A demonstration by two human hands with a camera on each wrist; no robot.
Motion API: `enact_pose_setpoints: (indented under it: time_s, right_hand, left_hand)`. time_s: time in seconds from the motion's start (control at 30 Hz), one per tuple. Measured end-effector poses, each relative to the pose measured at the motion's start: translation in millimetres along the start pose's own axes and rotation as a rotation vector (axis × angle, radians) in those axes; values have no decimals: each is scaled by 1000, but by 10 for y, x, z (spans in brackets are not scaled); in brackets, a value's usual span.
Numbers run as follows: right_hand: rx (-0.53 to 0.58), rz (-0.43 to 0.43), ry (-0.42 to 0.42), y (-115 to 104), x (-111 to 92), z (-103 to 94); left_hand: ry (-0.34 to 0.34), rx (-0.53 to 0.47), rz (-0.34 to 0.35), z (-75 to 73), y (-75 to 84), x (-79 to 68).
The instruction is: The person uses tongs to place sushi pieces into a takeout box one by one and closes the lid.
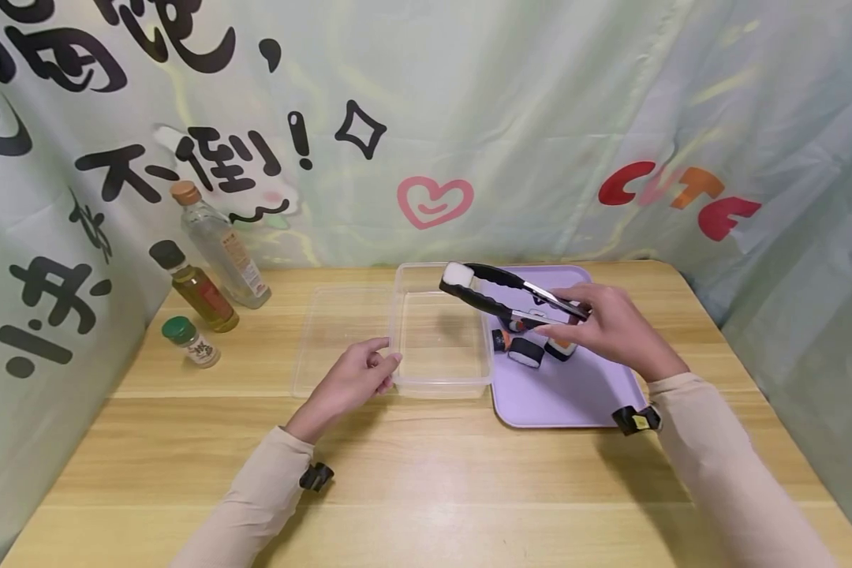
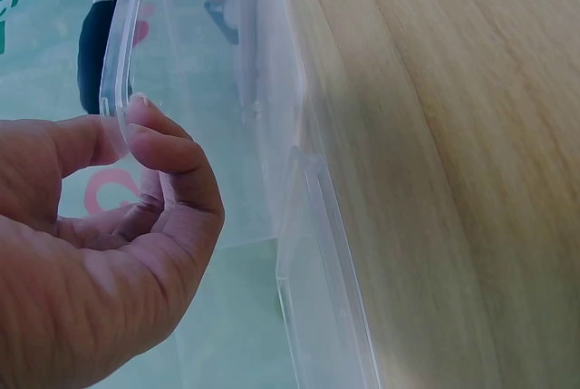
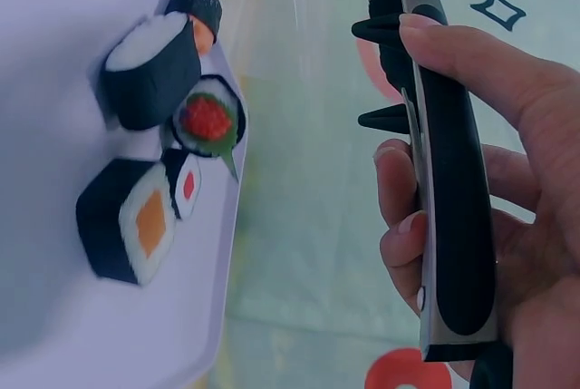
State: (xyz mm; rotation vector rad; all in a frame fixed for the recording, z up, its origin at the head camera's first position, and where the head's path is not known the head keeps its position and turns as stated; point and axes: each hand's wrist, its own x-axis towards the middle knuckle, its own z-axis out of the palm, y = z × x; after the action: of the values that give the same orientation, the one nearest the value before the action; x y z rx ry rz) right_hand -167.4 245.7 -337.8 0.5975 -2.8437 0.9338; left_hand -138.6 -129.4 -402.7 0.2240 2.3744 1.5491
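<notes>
My right hand (image 1: 603,327) grips a pair of black and silver tongs (image 1: 483,301). Between the tong tips is a white-topped sushi piece (image 1: 457,274), held above the far right part of a clear plastic box (image 1: 440,382). With thumb and fingertips my left hand (image 1: 351,377) pinches the box's left rim, as the left wrist view shows. Several sushi pieces wrapped in black lie on the lilac tray (image 1: 568,402), among them one with an orange centre (image 3: 150,224) and one topped with red filling (image 3: 207,119).
A clear flat lid (image 1: 337,331) lies left of the box, beneath my left hand's side. At the back left stand a tall clear bottle (image 1: 227,252), an oil bottle (image 1: 204,296) and a green-capped shaker (image 1: 192,341). A printed curtain (image 1: 539,118) hangs behind the table.
</notes>
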Motion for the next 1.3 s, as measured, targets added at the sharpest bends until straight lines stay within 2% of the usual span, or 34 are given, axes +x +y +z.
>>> enact_pose_setpoints:
  time_s: [0.63,0.83,1.13,1.3]
  right_hand:
    - [-5,-90,-9,-95,277,227]
    - [6,-76,-5,-114,283,259]
    - [34,-74,3,-158,252,203]
    - [34,-33,-4,-152,180,152]
  left_hand:
    - [-22,-19,18,16,30,11]
    - [-18,-8,25,19,12,23]
    - [-15,-7,23,10,7,16]
    - [-11,-9,17,3,23,-5]
